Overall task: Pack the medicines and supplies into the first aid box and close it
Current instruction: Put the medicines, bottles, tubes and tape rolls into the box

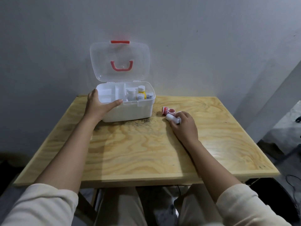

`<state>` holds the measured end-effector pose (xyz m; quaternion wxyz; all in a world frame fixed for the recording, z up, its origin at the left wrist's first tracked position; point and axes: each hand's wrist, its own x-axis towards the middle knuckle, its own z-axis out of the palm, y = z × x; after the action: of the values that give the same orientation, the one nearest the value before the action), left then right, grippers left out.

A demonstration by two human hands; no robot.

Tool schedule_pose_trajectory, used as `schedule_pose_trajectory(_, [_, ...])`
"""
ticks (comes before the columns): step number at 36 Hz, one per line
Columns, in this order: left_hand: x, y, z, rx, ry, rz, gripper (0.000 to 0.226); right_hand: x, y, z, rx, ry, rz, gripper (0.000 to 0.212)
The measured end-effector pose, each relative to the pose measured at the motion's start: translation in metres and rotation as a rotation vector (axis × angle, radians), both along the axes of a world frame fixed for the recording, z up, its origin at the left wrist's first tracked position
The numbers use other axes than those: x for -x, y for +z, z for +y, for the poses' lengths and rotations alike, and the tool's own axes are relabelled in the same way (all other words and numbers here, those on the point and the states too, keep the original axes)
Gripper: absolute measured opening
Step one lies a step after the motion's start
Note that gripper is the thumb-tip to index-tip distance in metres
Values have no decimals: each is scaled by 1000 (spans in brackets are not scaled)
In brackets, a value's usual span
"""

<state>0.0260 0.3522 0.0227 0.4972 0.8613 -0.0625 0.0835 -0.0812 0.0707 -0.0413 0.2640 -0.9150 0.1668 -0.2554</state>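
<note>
The right hand [183, 123] is at the middle right of the frame, curled down over a small white roll [172, 119] on the wooden table [146, 152]. Its fingers are closed around the roll, but the roll looks like it is not lifted yet. Just above it, touching or almost touching, lie two small red and white tubs [168, 110].

The left hand [99, 105] is in the middle of the frame. It is spread wide and grips the front left corner of the white first aid box [130, 111], thumb on the front rim, to keep it from sliding.

The box's clear lid [119, 61] stands open against the wall. Some bottles [140, 94] already stand in the right part of the box. The tray on the left part looks empty.

To do this step well, the person should pinch the roll firmly, lift it straight up so it does not knock the tubs, and carry it over the rim. The left hand should keep the box steady.
</note>
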Motion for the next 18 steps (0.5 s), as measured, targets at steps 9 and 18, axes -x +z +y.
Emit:
schedule_pose_trajectory(9, [-6,-5,-2,-11,3,-30,99,8,2,4,67,37,-20,20])
schedule_pose_trajectory(18, [-4,-3,-3,-25,16,-47,90,11,14,12,23,217,25,35])
